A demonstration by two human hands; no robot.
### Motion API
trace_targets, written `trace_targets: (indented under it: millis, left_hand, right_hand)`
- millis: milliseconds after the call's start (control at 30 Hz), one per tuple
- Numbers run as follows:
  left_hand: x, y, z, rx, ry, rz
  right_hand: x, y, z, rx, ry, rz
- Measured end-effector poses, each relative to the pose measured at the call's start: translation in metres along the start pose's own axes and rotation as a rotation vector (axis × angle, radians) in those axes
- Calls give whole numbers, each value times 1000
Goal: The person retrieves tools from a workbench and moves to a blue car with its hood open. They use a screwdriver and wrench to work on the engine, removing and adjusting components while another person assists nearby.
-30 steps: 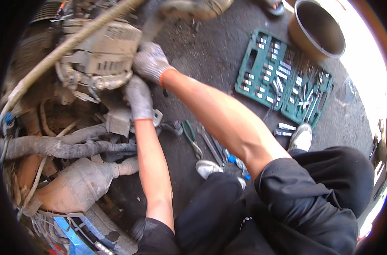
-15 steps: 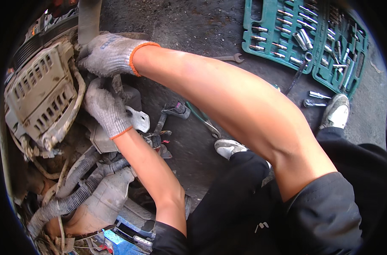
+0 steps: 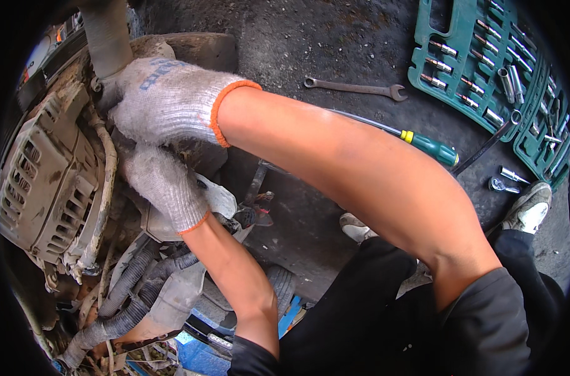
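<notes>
Both my hands wear grey knit gloves with orange cuffs and reach into dirty machinery at the left. My right hand (image 3: 169,100) is uppermost, close to the lower end of a thick grey pipe (image 3: 106,41). Just below it is my left hand (image 3: 166,188), deep among the parts beside a slotted, dusty metal housing (image 3: 53,188). Fingers of both hands are turned away and hidden, so what they grip does not show. A pale cable (image 3: 108,169) runs along the housing. Next to my left wrist sits a whitish metal bracket (image 3: 219,199).
Corrugated hoses (image 3: 141,294) lie below my left forearm. On the dark ground are a combination wrench (image 3: 357,88), a green-handled screwdriver (image 3: 432,147), a loose socket (image 3: 513,174) and a ratchet (image 3: 482,147). A green socket case (image 3: 451,103) lies spread at the upper right, near a shoe (image 3: 528,207).
The view has shifted, so the tool case sits farther right and the wrench and screwdriver show more fully. Pliers seen before are now behind my right arm. Both hands stay at the same machinery.
</notes>
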State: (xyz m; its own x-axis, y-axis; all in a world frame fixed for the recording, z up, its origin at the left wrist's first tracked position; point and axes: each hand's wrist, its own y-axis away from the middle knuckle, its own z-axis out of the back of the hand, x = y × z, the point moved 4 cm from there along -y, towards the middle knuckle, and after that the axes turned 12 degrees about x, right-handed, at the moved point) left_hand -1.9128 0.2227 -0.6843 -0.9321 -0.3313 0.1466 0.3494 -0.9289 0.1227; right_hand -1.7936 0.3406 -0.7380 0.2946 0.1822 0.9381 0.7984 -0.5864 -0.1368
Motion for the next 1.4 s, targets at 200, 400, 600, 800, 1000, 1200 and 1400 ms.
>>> trace_targets:
  millis: [200,400,600,800,1000,1200,1400]
  left_hand:
    - [6,13,-12,-204,970,258]
    - [-32,11,12,-61,-269,-160]
    - [-51,15,24,-87,-284,-200]
    - [-40,6,28,-63,-189,-223]
    - [-29,7,25,-14,-363,-210]
    - [-10,-5,15,-46,-529,-158]
    - [15,-26,-6,139,-1172,-54]
  right_hand:
    - [7,6,-5,5,14,58]
    - [6,-1,-8,112,284,126]
    - [14,-16,-2,212,643,198]
    - [24,-10,8,133,469,135]
    - [37,-9,9,37,383,64]
    - [32,-2,1,-149,385,45]
    - [32,12,-1,-88,421,143]
